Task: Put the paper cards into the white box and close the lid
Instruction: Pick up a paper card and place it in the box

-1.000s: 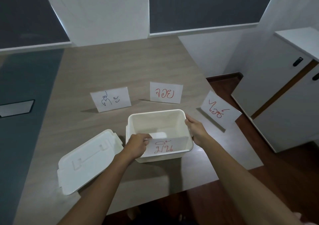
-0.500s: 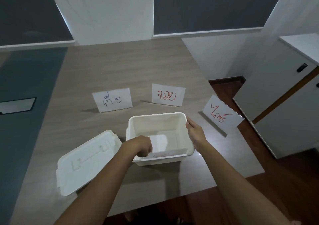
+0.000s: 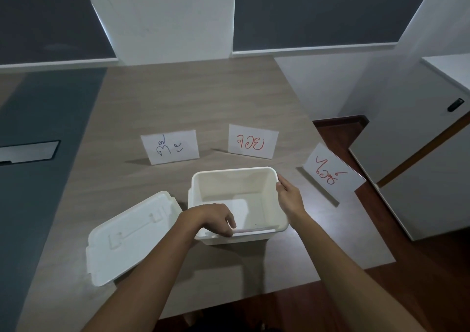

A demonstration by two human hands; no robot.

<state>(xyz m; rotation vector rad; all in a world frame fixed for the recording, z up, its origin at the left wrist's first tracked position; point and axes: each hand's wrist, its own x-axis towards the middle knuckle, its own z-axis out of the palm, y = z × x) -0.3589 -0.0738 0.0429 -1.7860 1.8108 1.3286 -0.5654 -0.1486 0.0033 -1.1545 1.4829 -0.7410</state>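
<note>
Now left hand point(image 3: 212, 218) lowers flat paper card point(image 3: 254, 229) into box point(image 3: 232, 179).

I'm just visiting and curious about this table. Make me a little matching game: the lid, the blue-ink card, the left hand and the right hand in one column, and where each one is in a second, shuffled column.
Things:
1. lid
2. blue-ink card
3. left hand
4. right hand

Places:
A. gripping the white box's right rim
B. flat on the table, left of the box
C. at the box's near rim, pinching a card
D. standing behind the box, to the left

Pairs: 1-B, 2-D, 3-C, 4-A
</note>
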